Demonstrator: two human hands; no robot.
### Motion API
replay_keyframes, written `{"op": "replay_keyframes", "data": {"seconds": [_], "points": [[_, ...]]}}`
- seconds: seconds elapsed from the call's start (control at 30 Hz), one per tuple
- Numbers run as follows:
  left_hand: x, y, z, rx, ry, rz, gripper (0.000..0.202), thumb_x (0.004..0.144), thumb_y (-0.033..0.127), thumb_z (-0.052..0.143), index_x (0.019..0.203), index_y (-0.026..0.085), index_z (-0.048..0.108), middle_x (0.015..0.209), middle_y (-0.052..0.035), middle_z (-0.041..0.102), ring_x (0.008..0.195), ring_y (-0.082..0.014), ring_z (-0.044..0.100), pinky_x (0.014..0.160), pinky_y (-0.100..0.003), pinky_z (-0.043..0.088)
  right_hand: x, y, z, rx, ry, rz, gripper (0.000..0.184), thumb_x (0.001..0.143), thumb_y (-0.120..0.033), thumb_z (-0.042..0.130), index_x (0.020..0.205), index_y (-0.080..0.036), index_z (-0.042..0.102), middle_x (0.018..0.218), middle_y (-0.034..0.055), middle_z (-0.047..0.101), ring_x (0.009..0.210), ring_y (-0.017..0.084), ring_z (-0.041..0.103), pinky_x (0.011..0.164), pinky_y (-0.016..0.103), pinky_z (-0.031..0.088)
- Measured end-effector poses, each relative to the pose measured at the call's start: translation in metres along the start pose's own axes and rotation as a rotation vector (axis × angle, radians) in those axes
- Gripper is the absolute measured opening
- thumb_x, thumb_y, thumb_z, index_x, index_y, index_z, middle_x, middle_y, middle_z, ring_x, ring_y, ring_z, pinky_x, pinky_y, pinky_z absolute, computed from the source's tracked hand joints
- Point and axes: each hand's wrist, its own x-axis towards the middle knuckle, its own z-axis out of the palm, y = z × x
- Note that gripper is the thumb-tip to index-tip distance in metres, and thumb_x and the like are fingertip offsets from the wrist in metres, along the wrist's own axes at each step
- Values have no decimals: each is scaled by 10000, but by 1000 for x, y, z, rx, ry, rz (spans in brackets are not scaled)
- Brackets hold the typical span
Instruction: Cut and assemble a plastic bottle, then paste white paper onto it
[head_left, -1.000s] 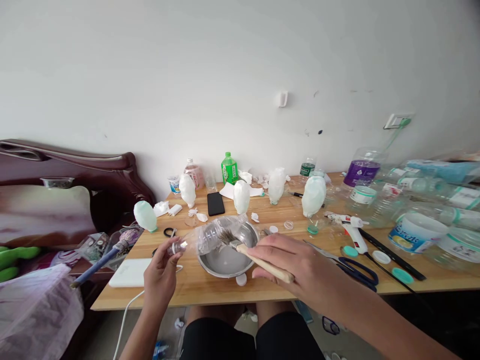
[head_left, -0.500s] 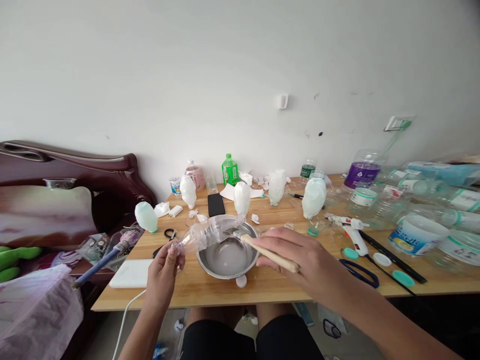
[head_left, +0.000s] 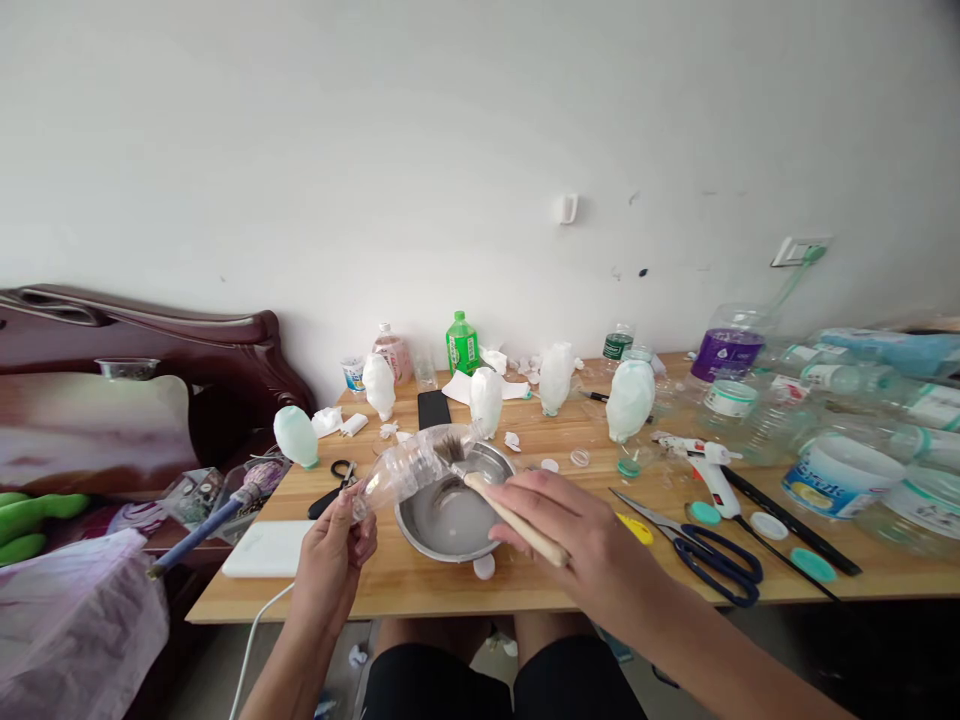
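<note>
Closed around the near end of a clear plastic bottle (head_left: 399, 472) is my left hand (head_left: 339, 543). The bottle slants over a metal bowl (head_left: 411, 545) that holds a cloudy whitish liquid (head_left: 461, 522). My right hand (head_left: 559, 525) grips the wooden handle of a brush (head_left: 517, 522). The brush's dark bristles (head_left: 451, 449) lie against the bottle's side, above the bowl. Behind the bowl stands a white paper-covered bottle (head_left: 486, 402), with similar covered shapes to either side. A white cap (head_left: 484, 567) sits at the bowl's near rim.
Scissors (head_left: 716, 560), a yellow tool (head_left: 636, 528) and a hot glue gun (head_left: 712, 475) lie to the right. Several clear bottles and a white tub (head_left: 840, 480) crowd the right side. At left are a white flat device (head_left: 262, 549) and small black-handled scissors (head_left: 343, 470); a phone (head_left: 433, 410) lies behind.
The brush has moved left and up onto the bottle's side, and its bristles now show. My right hand moved left with it, uncovering the scissors and yellow tool.
</note>
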Motion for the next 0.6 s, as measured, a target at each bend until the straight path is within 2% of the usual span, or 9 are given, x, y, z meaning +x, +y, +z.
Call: {"op": "replay_keyframes", "data": {"seconds": [0.17,0.3,0.43,0.6], "points": [[-7,8,4,-18,-6,-127,458,704,474,828,962,166,610,593,59,495,475,-40,356,417,-145,258,-6,-3,13,30,-6,-21,314,966,-250,582,1273,-192,623,1076,88,716,964,190,692,856,317,596],[-12,14,8,-17,46,-160,469,675,473,848,917,167,588,591,51,533,472,-45,390,413,-144,301,-7,0,15,34,-11,-25,299,966,-253,582,1254,-195,638,1060,85,724,956,190,697,855,320,600],[-15,17,14,21,65,-191,499,663,536,826,893,170,578,551,63,515,423,-42,348,366,-149,240,-7,6,12,32,-24,-6,318,962,-253,592,1273,-201,631,1079,85,716,984,195,689,864,319,593],[-18,18,19,75,41,-215,459,713,575,758,800,158,587,502,62,482,397,-44,325,355,-158,208,1,17,4,52,167,97,304,955,-224,603,1258,-234,634,1098,74,710,1017,196,672,893,326,569]]}}
